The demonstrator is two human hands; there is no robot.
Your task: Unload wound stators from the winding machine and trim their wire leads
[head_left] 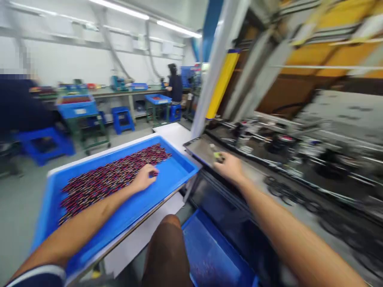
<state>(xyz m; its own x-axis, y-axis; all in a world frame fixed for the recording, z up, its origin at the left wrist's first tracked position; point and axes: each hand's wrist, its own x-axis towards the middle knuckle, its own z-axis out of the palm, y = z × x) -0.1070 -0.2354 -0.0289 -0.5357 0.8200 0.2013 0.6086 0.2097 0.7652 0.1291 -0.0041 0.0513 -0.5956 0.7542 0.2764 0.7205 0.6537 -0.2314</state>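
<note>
My left hand [144, 178] is over the right part of a large blue tray [172, 169], its fingers curled round a small dark reddish piece [153, 173]. Rows of small red, black and copper-coloured cylindrical parts [116, 173] cover much of the tray floor to its left. At the edge of the machine bench, my right hand [229, 166] is closed on a small yellow-green object with a pale tip [216, 152]. Blur hides what kind of object it is, and the fingers cover part of it.
A machine [278, 139] with metal fittings fills the right side, with black rings [295, 195] along its front. Below is a blue bin [209, 243], beside my knee [169, 247]. A yellow-marked post [223, 85] rises behind. Across the aisle are blue stools [122, 119] and two people.
</note>
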